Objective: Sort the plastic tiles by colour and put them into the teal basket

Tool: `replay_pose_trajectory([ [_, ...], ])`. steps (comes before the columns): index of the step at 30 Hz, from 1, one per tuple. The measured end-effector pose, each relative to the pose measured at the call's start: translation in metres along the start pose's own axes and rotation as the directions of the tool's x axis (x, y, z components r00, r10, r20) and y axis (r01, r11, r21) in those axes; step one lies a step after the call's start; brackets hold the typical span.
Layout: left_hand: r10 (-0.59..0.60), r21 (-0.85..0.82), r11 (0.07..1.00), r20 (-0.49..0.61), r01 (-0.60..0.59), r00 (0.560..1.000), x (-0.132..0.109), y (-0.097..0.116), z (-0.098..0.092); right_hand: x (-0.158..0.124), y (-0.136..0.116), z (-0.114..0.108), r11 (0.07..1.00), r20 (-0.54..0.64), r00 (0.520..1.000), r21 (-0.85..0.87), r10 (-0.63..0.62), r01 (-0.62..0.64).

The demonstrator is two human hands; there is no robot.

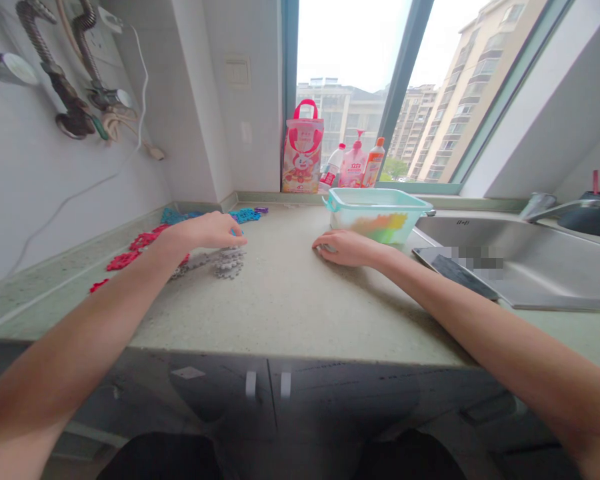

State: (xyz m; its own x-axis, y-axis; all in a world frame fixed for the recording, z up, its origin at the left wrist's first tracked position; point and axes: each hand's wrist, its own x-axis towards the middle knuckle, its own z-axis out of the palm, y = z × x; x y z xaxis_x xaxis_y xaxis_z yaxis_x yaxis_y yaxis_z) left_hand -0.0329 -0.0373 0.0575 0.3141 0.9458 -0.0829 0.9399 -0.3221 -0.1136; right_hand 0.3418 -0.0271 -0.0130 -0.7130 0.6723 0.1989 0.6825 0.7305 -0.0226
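My left hand [207, 231] hovers over the left part of the counter, thumb and fingers drawn together just above a small heap of grey toothed, disc-like plastic pieces [229, 263]. Whether a piece is between those fingertips is hidden. Red pieces [147, 240] of a similar kind lie beyond and left of my left forearm, and blue ones [245, 215] lie behind the hand. My right hand [349, 248] rests low on the counter with fingers curled, in front of a pale teal plastic bin [380, 197]. Something greyish shows between its fingers, too small to name.
Colourful contents show through the bin's side. To the right is a steel sink [540, 267] with a dark flat object [455, 273] at its left edge. A pink bag [303, 157] and several bottles [354, 163] line the windowsill. Pipes and a cable [140, 87] are on the left wall.
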Motion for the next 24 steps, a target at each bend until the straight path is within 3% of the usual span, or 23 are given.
replay_pose_trajectory([
  [6, 0.067, -0.020, 0.998, -0.008, -0.067, 0.998, 0.000, 0.014, 0.003, 0.000, 0.002, 0.001, 1.000, 0.006, 1.000, -0.010, -0.008, 0.008],
  [16, 0.232, -0.054, 0.970, -0.064, -0.236, 0.971, 0.014, 0.021, 0.026, 0.000, 0.004, 0.003, 1.000, 0.015, 1.000, -0.011, -0.003, 0.003],
  [24, 0.304, -0.101, 0.945, -0.083, -0.312, 0.949, 0.014, 0.028, 0.029, 0.000, 0.003, 0.003, 1.000, 0.006, 1.000, -0.009, -0.005, 0.005],
])
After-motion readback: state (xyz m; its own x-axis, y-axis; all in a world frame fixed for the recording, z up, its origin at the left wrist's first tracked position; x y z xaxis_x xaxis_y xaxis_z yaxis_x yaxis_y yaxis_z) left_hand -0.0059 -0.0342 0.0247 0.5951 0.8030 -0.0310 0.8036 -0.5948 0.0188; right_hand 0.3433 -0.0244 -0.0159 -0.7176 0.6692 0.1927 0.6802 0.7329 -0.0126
